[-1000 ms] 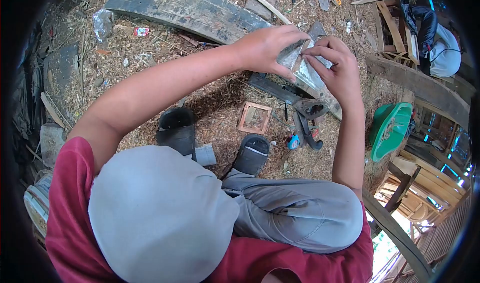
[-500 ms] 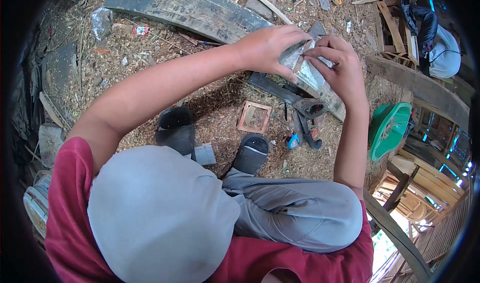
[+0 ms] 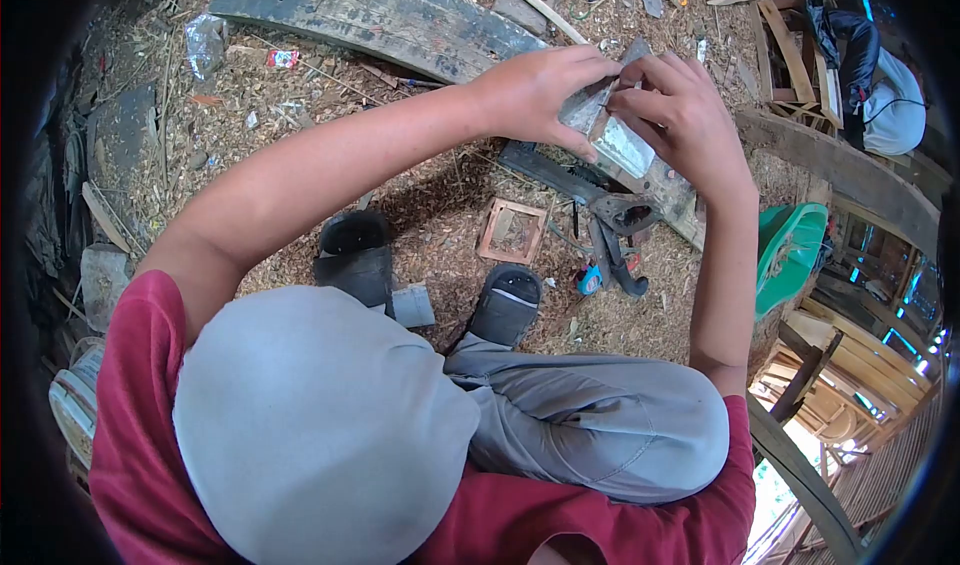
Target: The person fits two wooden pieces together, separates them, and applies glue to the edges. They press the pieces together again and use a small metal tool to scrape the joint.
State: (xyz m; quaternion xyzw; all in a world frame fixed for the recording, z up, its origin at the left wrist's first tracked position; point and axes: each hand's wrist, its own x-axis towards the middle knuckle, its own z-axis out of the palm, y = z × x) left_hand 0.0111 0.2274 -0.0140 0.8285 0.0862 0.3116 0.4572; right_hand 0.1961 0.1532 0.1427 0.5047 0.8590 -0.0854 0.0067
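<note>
My left hand [image 3: 545, 95] is wrapped over the left side of a shiny metal-coloured piece [image 3: 625, 147] lying on a wooden board, thumb and fingers on either side of it. Just right of it, my right hand [image 3: 680, 115] has its thumb and fingers pinched together over the piece's upper part. Whatever sits between those fingertips is too small to make out. Below my hands a handsaw [image 3: 550, 172] lies on the ground, and a small square wooden frame [image 3: 512, 231] rests on the wood shavings.
A long weathered plank [image 3: 370, 20] crosses the top. At the right are a green basin [image 3: 788, 255] and a beam [image 3: 850, 165]. A blue tape measure [image 3: 589, 280] lies near the sandals. Another person [image 3: 890, 115] is at the far upper right, near scrap wood.
My right hand and forearm have shifted slightly to the right, with the fingers still pinched. My left hand stays in nearly the same place on the metal-coloured piece.
</note>
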